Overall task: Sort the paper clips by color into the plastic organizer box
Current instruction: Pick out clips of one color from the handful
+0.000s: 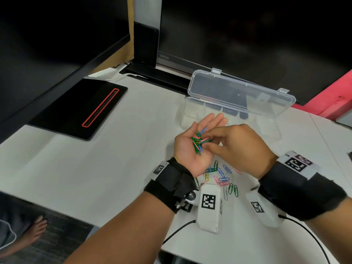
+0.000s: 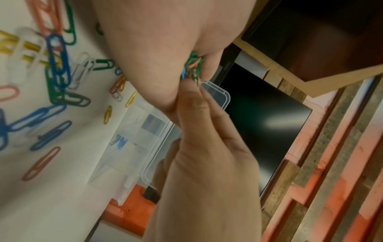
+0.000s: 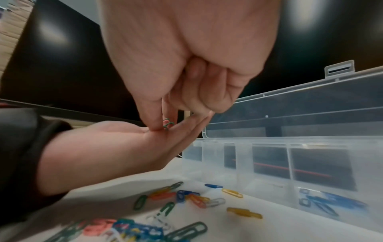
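So the left hand (image 1: 192, 147) is held palm up over the middle of the white desk (image 1: 95, 168), fingers pretty much straight, with a little tangle of clips (image 1: 199, 141) sitting in the palm, mostly green and pink with some blue. The right hand (image 1: 242, 147) comes in from the side with its fingers curled, thumb and forefinger pinching at that tangle. The head view makes it look like it's just poking the bunch, but the right wrist camera shows the pinch properly, on a green and pink bit right at the palm. Underneath the hands, toward the near edge of the desk, are the loose paper clips (image 1: 222, 177), green, blue, pink, yellow and white all mixed. The clear organizer box (image 1: 270, 128) sits further back near the far edge, lid (image 1: 242, 92) standing open. From the head view its compartments look bare, but the right wrist view shows blue clips (image 3: 327, 203) already in one compartment near the box's end.
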Available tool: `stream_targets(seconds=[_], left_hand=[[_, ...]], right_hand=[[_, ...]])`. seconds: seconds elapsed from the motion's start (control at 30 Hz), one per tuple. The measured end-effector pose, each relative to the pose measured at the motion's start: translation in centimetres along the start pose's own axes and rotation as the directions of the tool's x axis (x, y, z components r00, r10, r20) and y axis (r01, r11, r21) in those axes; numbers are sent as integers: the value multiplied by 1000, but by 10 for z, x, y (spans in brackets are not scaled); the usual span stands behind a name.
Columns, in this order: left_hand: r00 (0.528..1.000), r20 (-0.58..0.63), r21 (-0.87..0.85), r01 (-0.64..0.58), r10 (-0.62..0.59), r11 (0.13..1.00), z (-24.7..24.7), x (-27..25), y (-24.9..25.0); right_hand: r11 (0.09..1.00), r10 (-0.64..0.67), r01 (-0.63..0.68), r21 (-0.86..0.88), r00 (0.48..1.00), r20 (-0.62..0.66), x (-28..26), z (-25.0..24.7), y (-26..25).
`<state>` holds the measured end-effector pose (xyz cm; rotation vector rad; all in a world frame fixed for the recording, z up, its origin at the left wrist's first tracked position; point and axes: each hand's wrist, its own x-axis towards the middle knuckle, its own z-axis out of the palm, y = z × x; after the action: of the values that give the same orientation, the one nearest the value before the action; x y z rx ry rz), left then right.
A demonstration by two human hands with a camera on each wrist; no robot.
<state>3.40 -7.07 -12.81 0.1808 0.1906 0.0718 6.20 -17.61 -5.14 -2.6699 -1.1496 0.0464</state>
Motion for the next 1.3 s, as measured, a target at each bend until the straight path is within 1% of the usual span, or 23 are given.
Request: stream_targets(seconds=[0.07, 0.13, 0.3, 0.4, 0.47, 0.5, 0.53, 0.57, 0.63, 0.67, 0.7, 0.77, 0.9, 0.97, 1.03, 1.1, 1.17, 1.23, 1.3], left_hand=[[1000, 0, 11, 4, -4, 1000, 2, -1, -1], [1000, 2, 13, 11, -11, 1000, 1, -1, 0], [1000, -11, -29, 17, -17, 999, -2, 2, 0], [1000, 1, -72, 28, -28, 997, -2, 2, 0], [1000, 11, -63, 24, -23, 998, 0, 0, 0], [1000, 8, -50, 16, -16, 999, 1, -1, 1], [1000, 0, -38, 10, -10, 999, 1, -1, 1], [1000, -16, -28, 8, -8, 1000, 0, 0, 1], [999, -48, -1, 13, -13, 1000, -2, -1, 2], [998, -54, 15, 21, -20, 1000, -3, -1, 3], [998, -59, 28, 30, -28, 999, -3, -1, 3], [997, -74, 60, 35, -31, 998, 1, -4, 3], [996, -83, 66, 25, -19, 998, -1, -5, 3], [993, -114, 52, 27, -21, 998, -1, -4, 3], [994, -104, 40, 22, -17, 999, 2, -4, 4], [998, -61, -6, 18, -19, 1000, 4, -2, 4], [999, -34, -60, 14, -16, 998, 5, -1, 3], [1000, -26, -77, 9, -11, 997, 3, -1, 3], [1000, -22, -75, 16, -18, 997, 2, -2, 3]], right_hand=[[999, 29, -29, 16, 1000, 0, 5, 3, 2], [997, 60, -58, 56, 998, -30, 10, 4, 2], [964, 118, -107, 244, 993, -28, 21, 0, 5], [956, 144, -123, 267, 988, -60, 25, -3, 6], [968, 146, -117, 220, 982, -117, 24, -7, 5], [975, 124, -95, 201, 982, -141, 22, -9, 2], [982, 95, -71, 175, 986, -136, 20, -12, -1], [990, 65, -52, 130, 993, -96, 18, -13, -3], [999, 26, -23, -48, 998, 50, 14, -12, -8], [988, 25, -9, -153, 994, 105, 12, -11, -10], [972, 31, -1, -233, 991, 128, 12, -10, -12], [949, 49, -6, -317, 991, 128, 12, -9, -17], [919, 68, -19, -395, 992, 109, 15, -2, -22], [934, 69, -14, -357, 988, 142, 16, -1, -17], [970, 61, -22, -243, 986, 156, 16, -3, -10], [996, 62, -53, -76, 991, 119, 15, -6, -6], [996, 74, -78, 51, 993, 90, 14, -7, -4], [987, 95, -102, 126, 994, 61, 14, -7, -1], [983, 99, -105, 151, 994, 46, 14, -7, 2]])
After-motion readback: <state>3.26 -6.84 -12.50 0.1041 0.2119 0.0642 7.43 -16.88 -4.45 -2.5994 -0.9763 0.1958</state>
